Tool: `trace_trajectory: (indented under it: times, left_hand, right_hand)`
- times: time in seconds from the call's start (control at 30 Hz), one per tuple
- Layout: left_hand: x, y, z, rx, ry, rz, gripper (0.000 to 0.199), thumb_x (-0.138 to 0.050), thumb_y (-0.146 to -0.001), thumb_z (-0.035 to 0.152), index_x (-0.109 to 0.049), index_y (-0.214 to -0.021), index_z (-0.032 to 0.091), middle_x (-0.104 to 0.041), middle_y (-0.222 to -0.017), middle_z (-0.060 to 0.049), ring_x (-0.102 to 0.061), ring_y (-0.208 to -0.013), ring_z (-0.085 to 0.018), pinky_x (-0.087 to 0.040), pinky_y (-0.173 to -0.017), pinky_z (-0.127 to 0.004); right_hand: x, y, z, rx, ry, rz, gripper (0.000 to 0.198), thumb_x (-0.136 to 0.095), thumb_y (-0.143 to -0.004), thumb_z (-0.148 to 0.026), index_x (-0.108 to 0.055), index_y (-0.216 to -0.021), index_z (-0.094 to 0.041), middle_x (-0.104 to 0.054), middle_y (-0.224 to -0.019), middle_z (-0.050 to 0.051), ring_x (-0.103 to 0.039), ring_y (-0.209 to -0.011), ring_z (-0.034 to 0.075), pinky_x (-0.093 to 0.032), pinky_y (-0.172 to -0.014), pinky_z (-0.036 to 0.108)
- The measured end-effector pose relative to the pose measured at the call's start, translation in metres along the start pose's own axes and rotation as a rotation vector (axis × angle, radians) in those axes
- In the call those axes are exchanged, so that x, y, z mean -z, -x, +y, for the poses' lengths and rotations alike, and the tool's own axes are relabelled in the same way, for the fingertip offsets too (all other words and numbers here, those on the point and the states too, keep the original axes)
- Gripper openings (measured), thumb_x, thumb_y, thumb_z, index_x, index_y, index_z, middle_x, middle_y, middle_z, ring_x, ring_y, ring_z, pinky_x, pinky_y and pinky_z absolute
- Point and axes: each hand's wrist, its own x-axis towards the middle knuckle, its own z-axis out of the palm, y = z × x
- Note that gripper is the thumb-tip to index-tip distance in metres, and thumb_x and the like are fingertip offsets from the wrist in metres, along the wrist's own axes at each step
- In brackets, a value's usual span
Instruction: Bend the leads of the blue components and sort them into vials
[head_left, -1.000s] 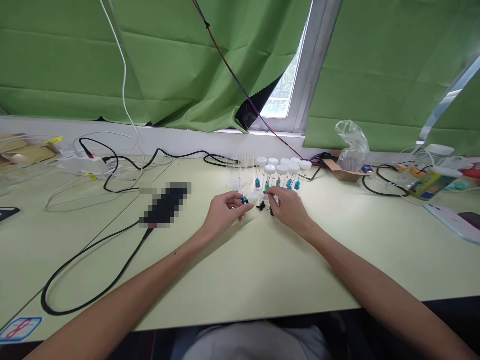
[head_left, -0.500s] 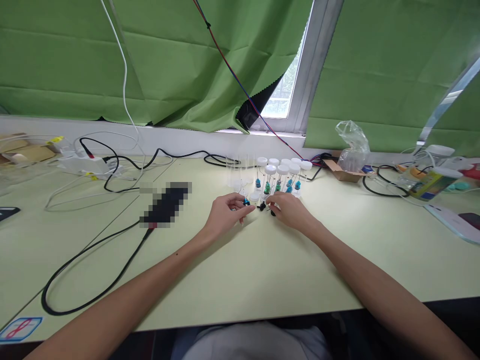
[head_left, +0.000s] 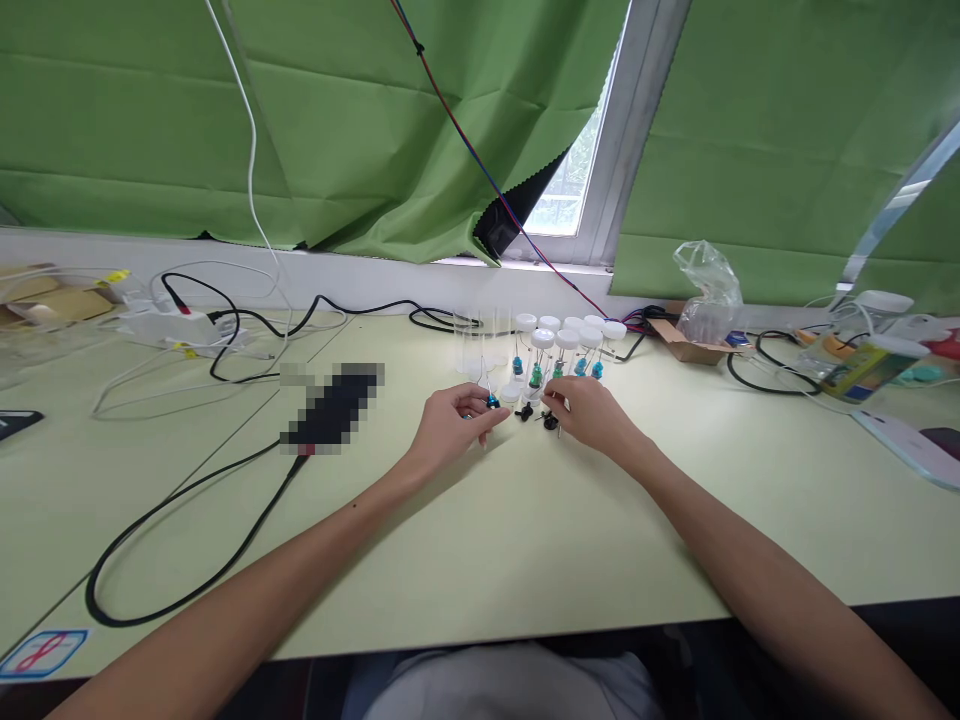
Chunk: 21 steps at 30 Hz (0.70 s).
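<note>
My left hand (head_left: 452,425) is closed on a small blue part with thin upright wires (head_left: 492,401), pinched between thumb and fingers. To its right, my right hand (head_left: 592,412) hovers low over the table with thumb and forefinger together; what they hold, if anything, is too small to make out. Below those fingertips lies a small black round part (head_left: 550,422), and another small black part (head_left: 526,411) rests between the hands. Behind stand several clear tubes with white caps (head_left: 542,339), holding blue and green pieces with wires. Uncapped clear tubes (head_left: 471,345) stand to their left.
A black device (head_left: 334,408), partly pixelated, lies on the left with a looping black cable (head_left: 112,620). White power strip (head_left: 169,328) and cables sit behind it. At the right are a cardboard box with a plastic bag (head_left: 709,310), a tilted container (head_left: 874,365) and a pale flat pad (head_left: 896,445).
My right hand has shifted slightly right and away from the black parts, so the round one shows more fully. My left hand keeps its hold on the blue part.
</note>
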Motion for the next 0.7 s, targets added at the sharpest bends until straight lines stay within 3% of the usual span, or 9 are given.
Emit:
trace_trajectory:
  times: [0.13, 0.3, 0.7]
  left_hand:
    - [0.000, 0.000, 0.000, 0.008, 0.011, 0.002, 0.036, -0.079, -0.067, 0.046, -0.063, -0.081, 0.018, -0.058, -0.059, 0.003, -0.054, -0.049, -0.011, -0.043, -0.055, -0.027]
    - [0.000, 0.000, -0.001, 0.000, 0.002, -0.001, 0.036, -0.079, -0.067, 0.046, -0.063, -0.082, 0.017, -0.058, -0.059, 0.002, -0.054, -0.049, -0.011, -0.042, -0.055, -0.028]
    - [0.001, 0.000, -0.003, -0.014, -0.003, -0.002, 0.037, -0.077, -0.069, 0.049, -0.066, -0.084, 0.018, -0.062, -0.062, 0.001, -0.056, -0.048, -0.012, -0.043, -0.054, -0.028]
  right_hand:
    - [0.008, 0.001, 0.000, -0.073, 0.132, -0.073, 0.025, -0.044, -0.096, -0.019, -0.064, -0.081, -0.018, -0.064, -0.071, 0.006, -0.058, -0.069, 0.019, -0.030, -0.057, 0.027]
    - [0.008, 0.000, 0.004, -0.109, 0.209, -0.149, 0.023, -0.046, -0.095, -0.017, -0.065, -0.081, -0.017, -0.067, -0.078, 0.010, -0.063, -0.075, 0.023, -0.030, -0.057, 0.028]
    - [0.006, 0.001, 0.012, -0.168, 0.235, -0.258, 0.023, -0.051, -0.091, -0.015, -0.066, -0.108, -0.020, -0.070, -0.100, 0.013, -0.066, -0.090, 0.028, -0.036, -0.063, 0.030]
